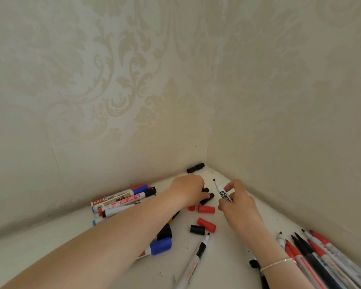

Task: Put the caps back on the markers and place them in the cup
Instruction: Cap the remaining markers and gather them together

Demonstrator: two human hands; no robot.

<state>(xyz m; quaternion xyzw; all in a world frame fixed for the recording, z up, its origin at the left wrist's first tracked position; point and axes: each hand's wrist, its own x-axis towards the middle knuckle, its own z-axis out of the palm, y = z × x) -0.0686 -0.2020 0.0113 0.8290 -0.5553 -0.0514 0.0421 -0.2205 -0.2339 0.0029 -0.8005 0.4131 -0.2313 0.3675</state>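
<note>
Most of the job looks still ahead. No cup shows anywhere in the view, so nothing can be confirmed as put away. A bundle of capped markers (123,200) lies by the left wall, and a blue-capped marker (157,247) lies near the left forearm. A row of uncapped red and black markers (313,253) waits along the right wall, and another uncapped black marker (198,257) lies on the white surface (227,257) in front. Loose caps are scattered between the hands: a red cap (206,209), a second red cap (206,225), a dark cap (197,229), and one black cap (195,167) off in the corner.

The right hand (238,203) has its grip closed around an uncapped black marker (222,191), pinched at the barrel, tip pointing up and toward the corner. The left hand (189,189) is curled knuckles-up over black caps (207,198); its fingers touch them and seem to be gathering one, though I cannot tell whether a cap is firmly held. My guess is that capping this marker comes next.
</note>
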